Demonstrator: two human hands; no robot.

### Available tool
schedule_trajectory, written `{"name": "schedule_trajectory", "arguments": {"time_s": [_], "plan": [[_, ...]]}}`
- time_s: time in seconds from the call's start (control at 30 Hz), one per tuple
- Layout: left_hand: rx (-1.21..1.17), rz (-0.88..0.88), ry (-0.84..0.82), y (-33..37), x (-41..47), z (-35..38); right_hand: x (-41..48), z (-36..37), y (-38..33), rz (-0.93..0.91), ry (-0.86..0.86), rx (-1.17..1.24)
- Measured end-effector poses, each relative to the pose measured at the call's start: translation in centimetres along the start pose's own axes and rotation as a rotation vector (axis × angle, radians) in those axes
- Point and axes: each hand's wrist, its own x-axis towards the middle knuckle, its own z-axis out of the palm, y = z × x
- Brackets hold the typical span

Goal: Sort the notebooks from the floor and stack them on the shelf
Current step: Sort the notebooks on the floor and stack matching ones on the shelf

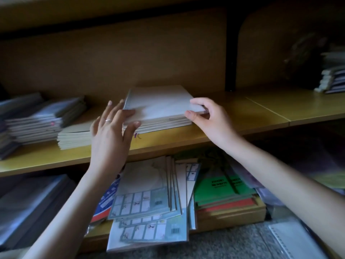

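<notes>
Spiral notebook (160, 101): pale cover, wire binding along its left edge, lying flat on top of a short stack (164, 125) of similar pale notebooks; the stack sits on the wooden shelf (261, 113), near its front edge, in the wide left compartment.

Left hand (110, 133): released; fingers straight and spread, the tips resting on the front left corner of the spiral notebook by the binding; the thumb lies against the front edge of the stack below; a ring (108, 120) shows on one finger.

Right hand (211, 118): grasping; the fingers curl over the front right corner of the spiral notebook and the thumb meets it from the front edge, so that the corner is pinched.

Same shelf, left of the stack: a cream pile (74, 137) just beside it, partly hidden by the left hand; further left a taller grey pile (43, 118), blurred; a dark upright post (230, 53) divides the shelf; in the right compartment another pile (332, 79) stands well apart at the picture's edge, dim.

Below the shelf: a loose heap of notebooks (147, 202) with gridded back covers and barcodes, fanned and overlapping, resting on a low board (233, 217) and hanging over its front edge above the carpeted floor (233, 242); green notebooks (220, 187) lie just to the right of the heap, on top of red ones (227, 204); a clear-wrapped ring-bound notebook (291, 240) lies on the floor at the lower right.

Lighting is poor; titles on covers cannot be read.
</notes>
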Motion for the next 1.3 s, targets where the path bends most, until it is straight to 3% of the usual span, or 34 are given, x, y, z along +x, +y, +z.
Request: {"name": "schedule_trajectory", "arguments": {"time_s": [0.2,0.57,0.67,0.93,1.17,1.3], "plan": [[-0.023,-0.097,0.008,-0.8,3.0,2.5,3.1,1.4,1.1,0.007,0.020,-0.212],[-0.244,-0.239,0.011,-3.3,6.1,3.5,6.2,3.5,2.0,-0.042,0.019,-0.157],[-0.369,-0.227,0.054,-4.1,5.9,4.5,6.0,4.3,2.4,-0.070,0.034,-0.153],[-0.222,-0.135,0.161,-3.8,4.9,4.9,5.6,4.1,2.8,-0.123,0.008,-0.263],[-0.269,-0.127,0.186,-3.8,5.0,5.2,5.5,4.3,2.8,-0.236,-0.030,-0.445],[-0.312,-0.158,0.155,-3.8,5.0,5.1,5.6,4.4,2.7,-0.165,-0.091,-0.369]]}}
